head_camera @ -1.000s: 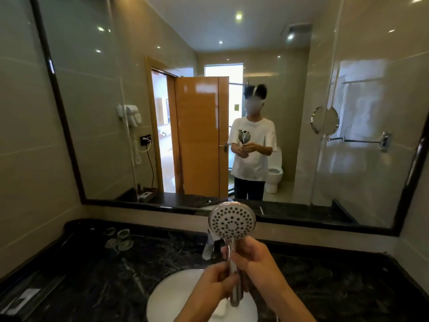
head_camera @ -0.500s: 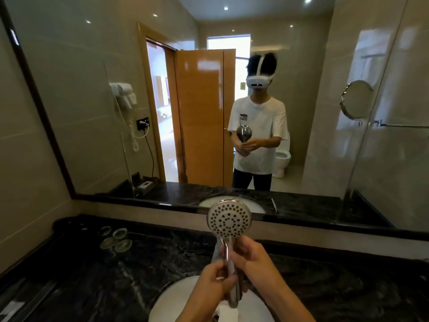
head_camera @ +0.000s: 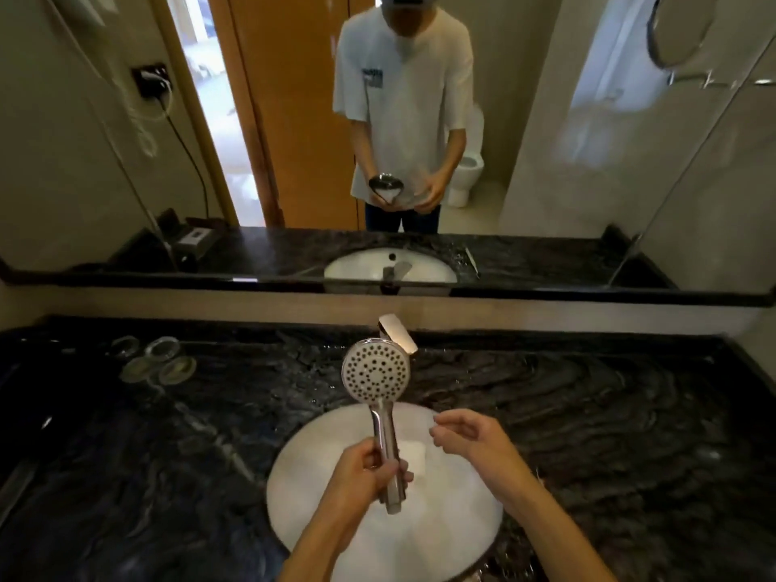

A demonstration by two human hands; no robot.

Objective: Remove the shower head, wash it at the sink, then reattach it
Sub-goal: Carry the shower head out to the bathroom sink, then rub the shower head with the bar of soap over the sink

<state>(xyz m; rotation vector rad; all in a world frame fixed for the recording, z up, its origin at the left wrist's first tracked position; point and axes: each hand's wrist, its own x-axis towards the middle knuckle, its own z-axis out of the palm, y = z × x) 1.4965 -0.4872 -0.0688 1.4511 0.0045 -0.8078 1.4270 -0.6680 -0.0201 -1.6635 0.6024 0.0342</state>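
While my left hand (head_camera: 369, 468) is gripping the shower head (head_camera: 376, 375) by its slick, stiff chrome handle, my right hand (head_camera: 470, 434) is hovering loose beside it.

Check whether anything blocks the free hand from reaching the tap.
Nothing visible does. The right hand hovers over the sink, holding nothing; the tap stands behind the shower head, which the left hand holds.
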